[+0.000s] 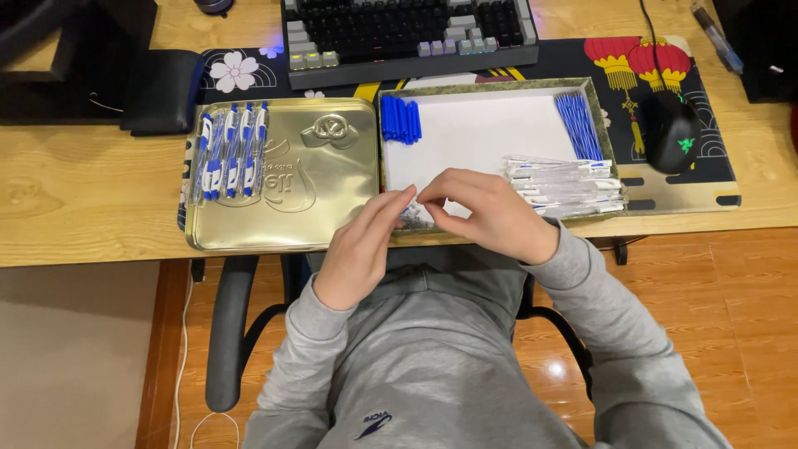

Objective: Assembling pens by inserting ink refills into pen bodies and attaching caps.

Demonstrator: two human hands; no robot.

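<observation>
Landmark: shallow cardboard box (490, 84) with white floor and patterned rim, set on the desk mat (573, 58) at desk centre.

Left hand (366, 237): positioned at the near left corner of the box, fingers extended and drawn together, tips meeting those of the other hand. Right hand (486, 212): positioned over the near edge of the box, fingers curled inward, thumb and forefinger pinched. Small parts (409, 216) at the near left corner of the box, beneath both sets of fingertips; too small and too covered to identify. Grip on any single part: cannot tell.

Inside the box:
- blue pen caps (401, 119), bunched at the far left corner;
- blue refills (578, 125), laid side by side along the right wall;
- clear pen barrels (565, 185), stacked at the near right, just beside the right hand.

Left of the box, touching its wall: gold tin lid (283, 175), embossed, lying flat. On its far left portion: assembled white-and-blue pens (231, 150), side by side.

Beyond the box: mechanical keyboard (411, 37). Right of the box: black mouse (672, 131) on the mat. Near side of the box: grey sweatshirt sleeves, office chair below the desk edge.
</observation>
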